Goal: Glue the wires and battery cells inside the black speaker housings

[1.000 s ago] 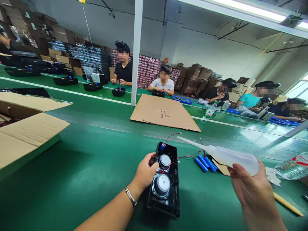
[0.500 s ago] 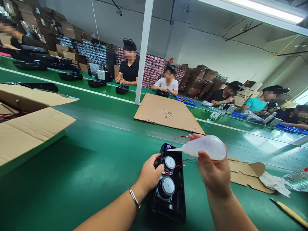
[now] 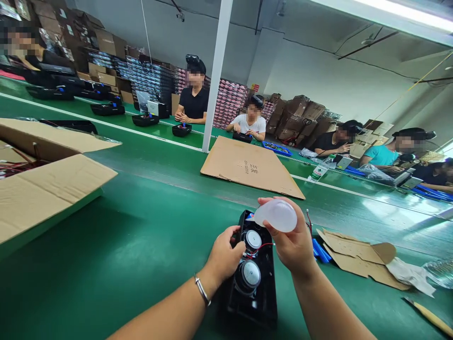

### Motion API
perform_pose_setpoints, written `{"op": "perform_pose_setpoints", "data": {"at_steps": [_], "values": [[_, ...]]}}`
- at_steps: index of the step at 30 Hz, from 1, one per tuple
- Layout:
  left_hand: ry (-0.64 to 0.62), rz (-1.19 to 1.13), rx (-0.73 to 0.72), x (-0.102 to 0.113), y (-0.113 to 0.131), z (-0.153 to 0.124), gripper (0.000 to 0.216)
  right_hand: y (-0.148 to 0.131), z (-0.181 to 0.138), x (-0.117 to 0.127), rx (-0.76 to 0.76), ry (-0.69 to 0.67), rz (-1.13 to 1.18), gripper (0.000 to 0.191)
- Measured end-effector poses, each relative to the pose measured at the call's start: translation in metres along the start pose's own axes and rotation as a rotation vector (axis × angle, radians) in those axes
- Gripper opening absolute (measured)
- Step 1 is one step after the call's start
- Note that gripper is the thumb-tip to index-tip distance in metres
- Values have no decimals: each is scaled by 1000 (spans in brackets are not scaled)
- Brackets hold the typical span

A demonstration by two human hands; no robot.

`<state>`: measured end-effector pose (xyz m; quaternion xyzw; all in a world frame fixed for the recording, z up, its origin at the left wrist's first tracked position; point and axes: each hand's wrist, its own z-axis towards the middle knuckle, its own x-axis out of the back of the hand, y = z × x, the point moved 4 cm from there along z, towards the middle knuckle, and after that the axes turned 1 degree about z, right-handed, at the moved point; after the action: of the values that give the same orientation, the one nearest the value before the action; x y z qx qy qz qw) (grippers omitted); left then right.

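A black speaker housing (image 3: 266,278) lies open-side up on the green bench, with two round silver-backed speakers (image 3: 251,274) and thin red and black wires inside. My left hand (image 3: 225,252) grips its left edge beside the upper speaker. My right hand (image 3: 292,236) is wrapped round a translucent white squeeze bottle (image 3: 278,215), tilted over the far end of the housing. Its nozzle points left at a small blue part (image 3: 249,216) in the far corner; whether the tip touches it I cannot tell.
An open cardboard box (image 3: 53,189) with wires stands left. A flat cardboard sheet (image 3: 251,165) lies ahead. To the right are blue pieces (image 3: 320,251), torn cardboard (image 3: 361,259), a white tissue (image 3: 410,276) and a wooden-handled tool (image 3: 430,316). Co-workers sit across the bench.
My right hand has moved left with the squeeze bottle, turning it so its rounded base faces me more. Blue pieces right of my hand have come into view. My left hand keeps its hold.
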<state>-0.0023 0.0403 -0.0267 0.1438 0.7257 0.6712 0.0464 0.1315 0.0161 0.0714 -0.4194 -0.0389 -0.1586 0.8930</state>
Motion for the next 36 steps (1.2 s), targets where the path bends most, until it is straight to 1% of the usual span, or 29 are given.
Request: {"op": "perform_pose_setpoints", "data": {"at_steps": [15, 23, 36], "values": [[-1, -10, -1, 0, 0, 0, 43, -3, -2, -4, 22, -19, -42, 42], [3, -2, 6, 3, -4, 1, 43, -2, -6, -4, 8, -17, -42, 43], [6, -22, 45, 5, -9, 6, 44, -3, -10, 3, -5, 16, -10, 41]]}}
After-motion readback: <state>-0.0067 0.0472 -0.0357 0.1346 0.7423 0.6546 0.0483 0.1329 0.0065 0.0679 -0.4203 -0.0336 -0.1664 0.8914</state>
